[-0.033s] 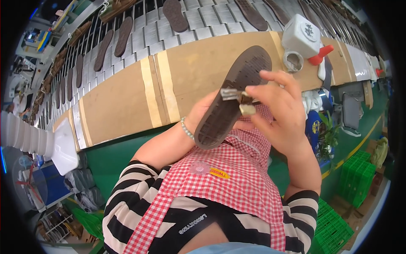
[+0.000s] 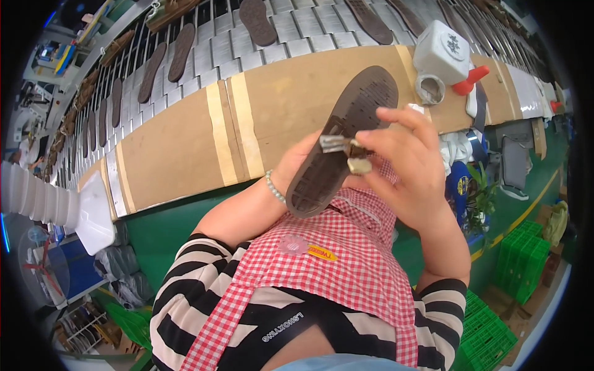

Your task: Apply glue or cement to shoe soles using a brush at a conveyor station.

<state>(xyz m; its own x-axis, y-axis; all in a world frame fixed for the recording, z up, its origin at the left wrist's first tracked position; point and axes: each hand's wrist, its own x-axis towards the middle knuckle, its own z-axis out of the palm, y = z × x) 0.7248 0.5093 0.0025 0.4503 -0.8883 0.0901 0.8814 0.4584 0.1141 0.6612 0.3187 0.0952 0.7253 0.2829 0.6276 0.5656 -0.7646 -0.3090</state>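
Observation:
A dark brown shoe sole [image 2: 366,93] with a ridged, grooved face is tilted in front of my chest. My left hand [image 2: 297,162], below a beaded bracelet, is closed on its left edge; most of its fingers are hidden behind the sole. In my right hand [image 2: 411,167], pinched between thumb and fingers, is a small tool [image 2: 333,144] with a flat silver metal end and brown and cream parts; its exact kind is unclear. The metal end lies over the middle of the sole, and I cannot tell whether it touches.
Beyond my hands runs a cardboard-covered ledge [image 2: 167,145]. Several brown soles [image 2: 258,23] lie on the slatted metal conveyor [image 2: 297,43] behind it. A white plastic container [image 2: 440,52] and a red-handled object [image 2: 470,80] stand at the right. Green crates [image 2: 523,260] sit lower right; a white duct hood [image 2: 96,213] is left.
The small tool and my right hand have shifted slightly left and down over the sole. My left hand and the sole stay nearly in place.

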